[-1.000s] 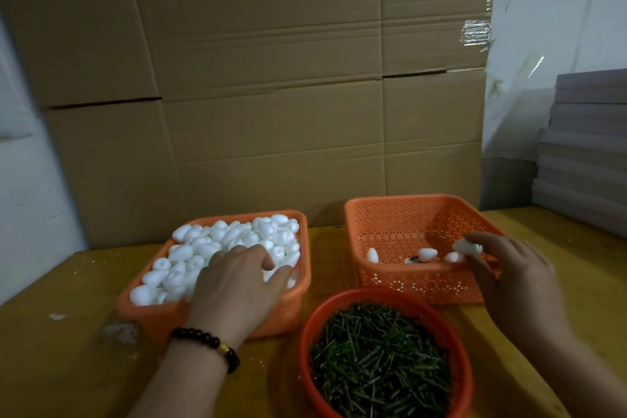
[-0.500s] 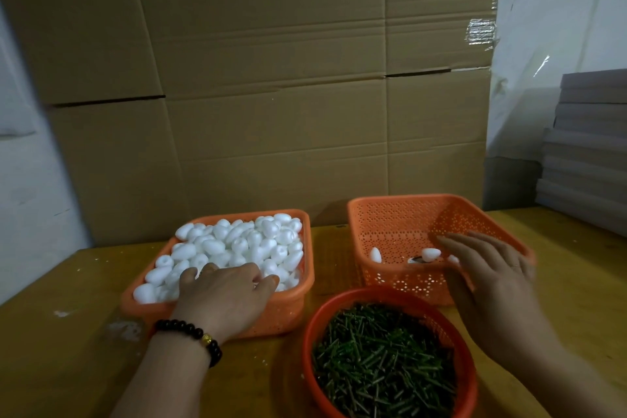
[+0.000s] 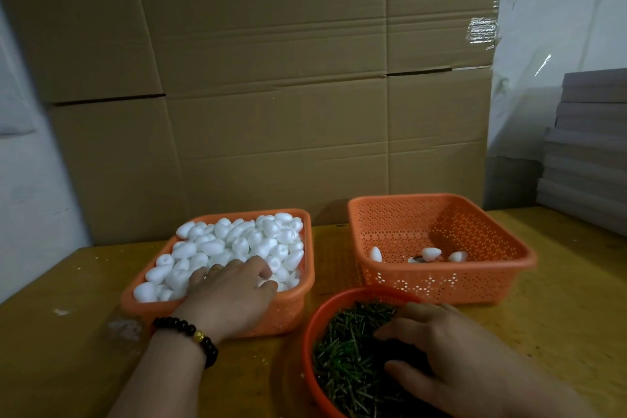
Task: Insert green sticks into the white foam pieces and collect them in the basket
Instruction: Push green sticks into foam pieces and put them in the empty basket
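An orange basket (image 3: 283, 312) at the left is heaped with white foam pieces (image 3: 244, 241). My left hand (image 3: 230, 295) lies on the heap near the front edge, fingers curled round one foam piece. A second orange basket (image 3: 441, 285) at the right holds three foam pieces (image 3: 431, 253) on its floor. In front, a red bowl (image 3: 310, 329) is full of short green sticks (image 3: 346, 353). My right hand (image 3: 444, 350) hovers over the bowl's right side, fingers and thumb spread and pointing down into the sticks. I see nothing held in it.
Everything stands on a yellow wooden table (image 3: 68, 350). Stacked cardboard boxes (image 3: 271, 112) form a wall right behind the baskets. A pile of grey sheets (image 3: 590, 146) sits at the back right corner.
My right hand let a foam piece go into the right basket, then drew back and down onto the bowl of sticks. My left hand stayed on the foam heap.
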Available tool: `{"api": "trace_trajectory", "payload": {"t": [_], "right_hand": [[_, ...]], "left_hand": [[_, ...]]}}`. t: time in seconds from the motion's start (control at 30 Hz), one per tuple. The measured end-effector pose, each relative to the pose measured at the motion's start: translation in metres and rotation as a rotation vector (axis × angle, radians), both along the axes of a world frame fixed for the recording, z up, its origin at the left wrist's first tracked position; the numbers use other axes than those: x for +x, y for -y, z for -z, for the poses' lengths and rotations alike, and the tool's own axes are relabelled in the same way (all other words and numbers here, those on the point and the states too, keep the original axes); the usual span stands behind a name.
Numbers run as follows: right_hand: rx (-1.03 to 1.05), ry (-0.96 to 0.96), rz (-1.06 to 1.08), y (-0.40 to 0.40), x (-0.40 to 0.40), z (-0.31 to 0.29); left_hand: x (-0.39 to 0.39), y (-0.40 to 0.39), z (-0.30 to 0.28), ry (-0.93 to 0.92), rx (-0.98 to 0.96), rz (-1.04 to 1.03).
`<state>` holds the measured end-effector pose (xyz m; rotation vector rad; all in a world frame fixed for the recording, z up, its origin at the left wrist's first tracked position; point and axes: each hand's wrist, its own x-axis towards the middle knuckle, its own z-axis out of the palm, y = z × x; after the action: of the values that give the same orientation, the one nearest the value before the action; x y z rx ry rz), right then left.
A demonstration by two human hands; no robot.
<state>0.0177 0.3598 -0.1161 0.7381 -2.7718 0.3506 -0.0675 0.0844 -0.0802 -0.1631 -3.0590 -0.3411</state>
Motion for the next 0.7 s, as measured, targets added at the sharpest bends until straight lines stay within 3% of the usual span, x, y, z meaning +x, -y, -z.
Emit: {"api": "trace_trajectory", "payload": {"t": [0.27,0.57,0.7], "right_hand": [[-0.004,0.009,-0.046,0.000,-0.003,0.001],[-0.005,0.005,-0.073,0.000,-0.002,-0.001],[0.000,0.010,-0.072,0.000,-0.002,0.000]], "left_hand": [[0.005,0.001,-0.001,0.017,0.268,0.147],[0.006,-0.020,0.001,-0.240,0.645,0.222],[0.012,-0.033,0.001,-0.255,0.789,0.297]]}}
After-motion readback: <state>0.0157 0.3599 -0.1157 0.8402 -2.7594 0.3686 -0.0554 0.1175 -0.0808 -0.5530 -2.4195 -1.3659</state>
